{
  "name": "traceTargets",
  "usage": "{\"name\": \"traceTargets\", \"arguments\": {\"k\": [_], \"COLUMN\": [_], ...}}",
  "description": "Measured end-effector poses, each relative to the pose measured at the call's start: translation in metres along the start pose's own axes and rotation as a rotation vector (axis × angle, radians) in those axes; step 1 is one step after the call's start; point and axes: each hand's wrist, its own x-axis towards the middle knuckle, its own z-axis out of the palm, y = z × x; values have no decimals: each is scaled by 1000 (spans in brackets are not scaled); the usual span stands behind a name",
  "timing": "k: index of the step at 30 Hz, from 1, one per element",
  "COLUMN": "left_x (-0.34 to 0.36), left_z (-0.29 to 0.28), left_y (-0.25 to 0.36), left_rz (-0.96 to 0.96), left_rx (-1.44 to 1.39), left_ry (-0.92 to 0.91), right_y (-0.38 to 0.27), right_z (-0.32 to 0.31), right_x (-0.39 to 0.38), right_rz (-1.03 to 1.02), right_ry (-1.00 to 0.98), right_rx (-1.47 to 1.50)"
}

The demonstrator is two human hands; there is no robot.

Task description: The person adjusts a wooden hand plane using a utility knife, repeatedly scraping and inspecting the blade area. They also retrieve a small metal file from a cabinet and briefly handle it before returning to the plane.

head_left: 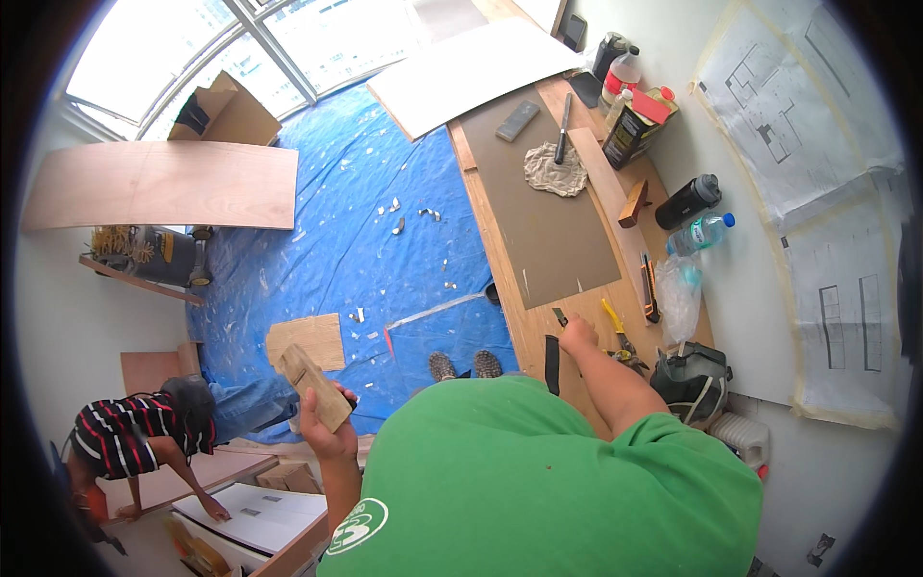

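My left hand (327,430) is closed round a worn wooden block with a slot in its face, which looks like a wooden hand plane (313,383). I hold it tilted over the blue sheet. On the right, my right hand (580,337) reaches over the wooden bench (510,252), its fingers pinched on a small dark flat piece (561,315) that I cannot identify. A black strip (552,365) lies beside that wrist. Just right of the hand are yellow-handled snips (615,322), and beyond them an orange and black utility knife (651,291).
On the bench lie a grey-brown sheet (553,240), a sharpening stone (517,120), a rag (556,171) and a file-like tool (563,125). Bottles (700,233) line the wall. A blue tarp (346,231) with scraps covers the floor. At lower left another person (144,433) bends over a white panel (264,514).
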Motion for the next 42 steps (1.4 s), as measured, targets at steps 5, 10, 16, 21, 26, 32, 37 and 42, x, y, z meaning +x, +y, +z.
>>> {"name": "traceTargets", "arguments": {"k": [5,10,16,21,26,32,37,42], "left_x": [4,8,13,25,36,34,26,10], "left_z": [17,32,53,78,104,115,108,70], "left_y": [1,0,-2,-9,-30,-41,-42,-18], "left_rz": [8,-14,-92,-126,-147,-49,-159,-314], "left_rx": [33,91,175,286,450,775,666,929], "left_ry": [-68,-165,-299,-441,-428,-517,-696,-899], "right_y": [3,3,-16,-72,-141,-172,-174,-130], "right_z": [-11,-24,-20,-28,-78,-114,-101,-85], "right_x": [-3,-10,-22,-71,-145,-189,-182,-88], "right_rz": [-32,-109,-512,-531,-832,-1030,-861,-777], "right_ry": [95,286,649,-162,-784,-528,-419,-176], "right_rx": [-11,27,160,677,1001,785,749,852]}}
